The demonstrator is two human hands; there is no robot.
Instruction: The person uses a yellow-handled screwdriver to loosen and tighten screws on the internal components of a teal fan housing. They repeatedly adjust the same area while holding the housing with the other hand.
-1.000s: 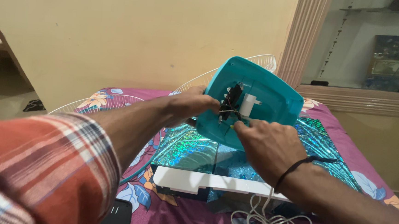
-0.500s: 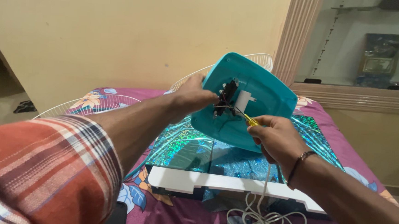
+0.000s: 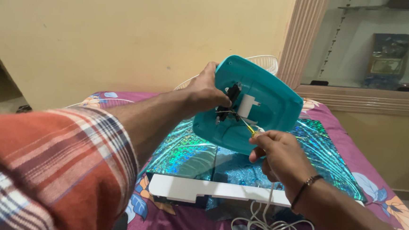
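Teal plastic cover (image 3: pixel 267 102) was held up over the bed, tilted, its inner side facing the person. One left hand (image 3: pixel 206 92) was clamped on its left edge; one right hand (image 3: pixel 277 157) sat just below and to the right, closed around one small yellow-handled screwdriver (image 3: pixel 250 129). Its shaft ran up and left to the black and white parts (image 3: pixel 236 102) inside. One white cord (image 3: pixel 266 225) lay coiled below, beside one white panel (image 3: pixel 209 190)
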